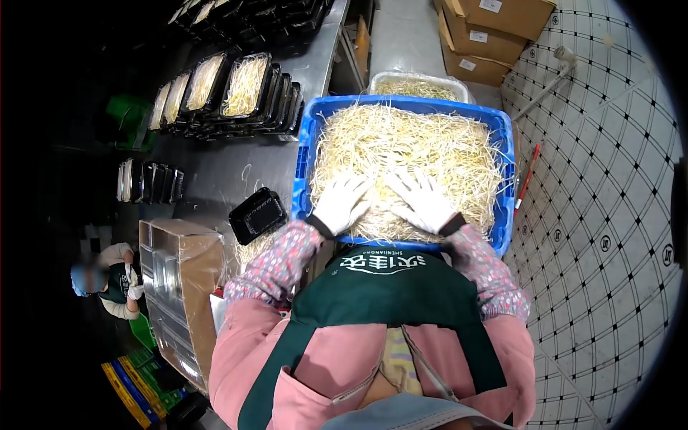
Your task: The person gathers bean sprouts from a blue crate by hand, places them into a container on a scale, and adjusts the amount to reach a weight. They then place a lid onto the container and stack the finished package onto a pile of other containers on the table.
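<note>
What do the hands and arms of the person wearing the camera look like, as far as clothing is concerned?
The left hand and the right hand wear plain white gloves. Dark bands circle the wrists. Greyish sleeve covers with small pink and pale spots, perhaps flowers, cover the forearms; above them are plain pink sleeves.

Carton lbls illeg., white tub pt-hidden by blue crate.

Blue crate, creamy-yellow sprouts — white gloves, grey sleeves flowered in pink, dark-green apron with white lettering; right, pale floor latticed in black.
</note>
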A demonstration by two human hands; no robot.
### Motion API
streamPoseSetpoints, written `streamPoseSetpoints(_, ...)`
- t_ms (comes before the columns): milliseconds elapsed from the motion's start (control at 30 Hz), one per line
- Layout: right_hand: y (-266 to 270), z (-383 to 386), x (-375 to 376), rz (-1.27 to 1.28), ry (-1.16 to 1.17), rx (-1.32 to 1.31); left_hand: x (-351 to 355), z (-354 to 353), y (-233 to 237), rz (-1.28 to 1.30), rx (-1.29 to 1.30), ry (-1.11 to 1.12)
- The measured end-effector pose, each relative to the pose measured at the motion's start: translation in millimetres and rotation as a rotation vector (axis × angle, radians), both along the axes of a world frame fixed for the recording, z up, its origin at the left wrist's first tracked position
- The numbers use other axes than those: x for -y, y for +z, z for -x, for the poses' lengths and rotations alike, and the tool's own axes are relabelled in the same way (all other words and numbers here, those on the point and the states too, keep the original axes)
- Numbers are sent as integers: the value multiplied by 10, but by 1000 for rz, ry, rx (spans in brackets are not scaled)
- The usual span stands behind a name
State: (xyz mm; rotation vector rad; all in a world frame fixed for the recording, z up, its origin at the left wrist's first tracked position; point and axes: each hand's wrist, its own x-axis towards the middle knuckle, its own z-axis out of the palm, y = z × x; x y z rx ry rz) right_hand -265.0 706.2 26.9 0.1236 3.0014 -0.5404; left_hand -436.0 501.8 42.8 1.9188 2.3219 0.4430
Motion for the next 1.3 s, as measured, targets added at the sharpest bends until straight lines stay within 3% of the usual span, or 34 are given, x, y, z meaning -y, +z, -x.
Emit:
streamPoseSetpoints(100, 212, 47, -445, 388, 121, -1, 71, 87, 233, 14, 68, -19)
streamPoseSetpoints(133, 486, 124, -600, 635, 2, 35, -46, 199, 351, 17, 138, 26)
streamPoseSetpoints(167, 395, 255, -741, 567, -140, -16, -164, 293, 433, -15, 167, 113)
streamPoseSetpoints(233, -33, 651, -1073, 686, -299, -109, -424, 505, 400, -145, 207, 200)
streamPoseSetpoints(333, -390, 1160, -1155, 314, -373, -147, -913, 793, 106, -327, 72, 184)
streamPoseSetpoints(400, -749, 1269, -1000, 625, -344, -95, -975, 901, -247, -173, 24, 151)
streamPoseSetpoints(467, -67, 963, -655, 417, -238, 170, -806, 676, 87, 289, 286, 71)
streamPoseSetpoints(500, -273, 747, -564, 292, -106, -25, -574, 569, 31, 215, 185, 28)
streamPoseSetpoints(533, -52, 460, -419, 213, -73, 7, -393, 437, 175, 301, 165, -13)
streamPoseSetpoints(567, 67, 188, -288, 185, -31, -18, -129, 354, 71, 155, 95, -120)
streamPoseSetpoints(767, 80, -114, 37, -19, -49, 20, 80, 12, 117, 286, 22, 26)
streamPoseSetpoints(867, 107, 228, -191, 1, -58, -22, -173, 125, 65, 224, 129, 129)
streamPoseSetpoints(933, 125, 456, -405, 64, -67, 98, -319, 369, 52, 300, 220, 169)
streamPoseSetpoints(967, 118, 531, -474, 121, -90, 123, -320, 424, -30, 178, 274, 228)
streamPoseSetpoints(1067, 59, 629, -557, 218, -72, 201, -297, 371, -38, 52, 158, 200)
streamPoseSetpoints(1167, 62, 590, -530, 219, -94, 174, -284, 255, -118, 105, 74, 231)
streamPoseSetpoints(1300, -192, 483, -583, 125, -87, -98, -320, 286, -191, 253, 172, 310)
